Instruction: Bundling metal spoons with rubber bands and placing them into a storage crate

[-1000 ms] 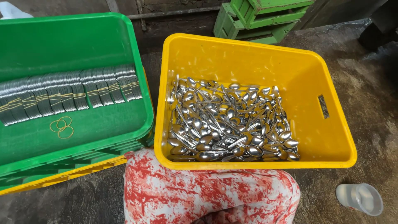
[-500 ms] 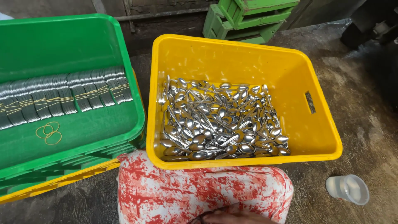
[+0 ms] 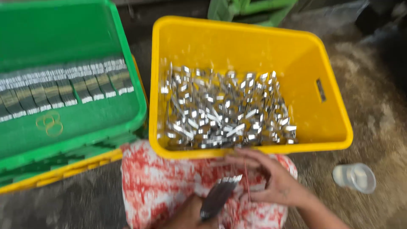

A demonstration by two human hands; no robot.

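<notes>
Nearest the camera, low in the head view, the left hand [image 3: 186, 216] grips the lower end of a bundle of metal pieces [image 3: 218, 197]. Its fingers are closed around the dark stack, though the picture is blurred and most of the hand is cut off by the bottom edge. The bundle's long axis runs on a slant, from the left hand at lower left up to its bright tips at upper right, pointing toward the yellow crate.

The right hand [image 3: 271, 182] lies just to the right of those tips, over the red and white patterned cloth [image 3: 161, 186] on the lap. Its fingers [image 3: 237, 161] are spread and reach leftward, above and beside the top of the bundle. A thin red rubber band [image 3: 247, 178] appears stretched down from them, just beside the bundle's upper end; whether it already loops the stack I cannot tell. So the right hand is the nearer one to the free end, and the bundle lies to its left.

Beyond the hands, the yellow crate [image 3: 335, 127] holds a loose heap of shiny metal pieces [image 3: 224, 110]. To its left, the green crate [image 3: 131, 85] holds a row of tied bundles [image 3: 63, 89] and a few loose rubber bands [image 3: 49, 123]. A clear plastic cup [image 3: 354, 177] stands on the floor [image 3: 381, 110] at right.
</notes>
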